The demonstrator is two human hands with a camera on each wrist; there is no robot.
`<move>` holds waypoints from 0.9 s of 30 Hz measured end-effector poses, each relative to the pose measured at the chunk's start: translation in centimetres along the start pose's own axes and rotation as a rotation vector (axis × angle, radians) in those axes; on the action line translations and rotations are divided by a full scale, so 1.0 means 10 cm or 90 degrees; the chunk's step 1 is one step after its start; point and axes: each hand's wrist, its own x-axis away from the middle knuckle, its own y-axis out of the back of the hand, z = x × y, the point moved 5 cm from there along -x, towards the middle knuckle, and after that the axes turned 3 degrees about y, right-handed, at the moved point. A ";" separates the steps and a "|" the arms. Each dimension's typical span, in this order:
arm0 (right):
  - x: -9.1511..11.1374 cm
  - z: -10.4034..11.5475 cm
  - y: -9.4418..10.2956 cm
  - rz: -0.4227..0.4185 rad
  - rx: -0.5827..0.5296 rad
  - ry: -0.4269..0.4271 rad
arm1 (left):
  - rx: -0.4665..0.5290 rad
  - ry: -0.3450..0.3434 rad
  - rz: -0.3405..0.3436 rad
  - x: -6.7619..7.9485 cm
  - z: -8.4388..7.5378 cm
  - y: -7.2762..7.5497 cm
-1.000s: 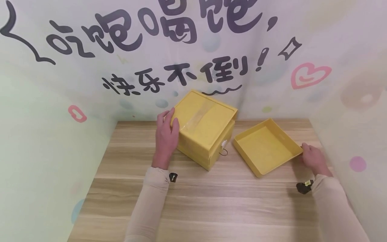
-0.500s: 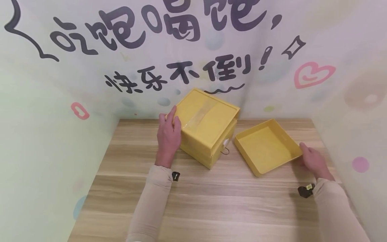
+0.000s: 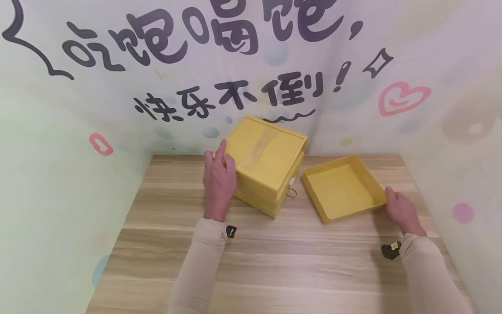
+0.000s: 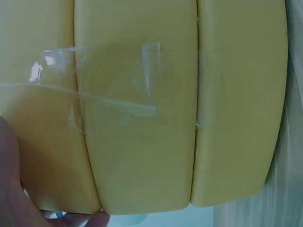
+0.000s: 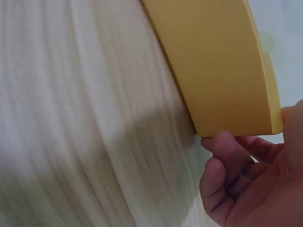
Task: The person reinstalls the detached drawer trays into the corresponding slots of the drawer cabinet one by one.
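A yellow box (image 3: pixel 266 157) of stacked layers stands at an angle near the back wall, with clear tape (image 4: pixel 118 85) across its top and layered side. My left hand (image 3: pixel 219 181) grips its left corner, thumb and fingers on different faces; some fingers are hidden behind it. To the right, a shallow yellow tray (image 3: pixel 341 187) lies open side up, with nothing inside. My right hand (image 3: pixel 401 211) pinches the tray's right corner. In the right wrist view, the thumb is at the rim and curled fingers (image 5: pixel 225 144) touch the corner's outer wall.
A small white tag (image 3: pixel 292 181) and a thin dark loop (image 3: pixel 291 193) stick out from the box's right side. The wooden table (image 3: pixel 298 266) meets printed walls (image 3: pixel 353 126) at the back and both sides.
The tray has shifted a little left, towards the box, with my right hand on its corner. The box has turned slightly under my left hand.
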 end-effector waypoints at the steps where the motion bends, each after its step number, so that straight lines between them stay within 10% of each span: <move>1: 0.00 0.01 0.00 -0.009 0.005 0.004 | -0.005 0.007 -0.005 0.01 -0.01 0.00; 27: 0.12 0.03 -0.20 -0.066 -0.052 0.013 | -0.016 0.075 -0.049 0.13 0.00 0.01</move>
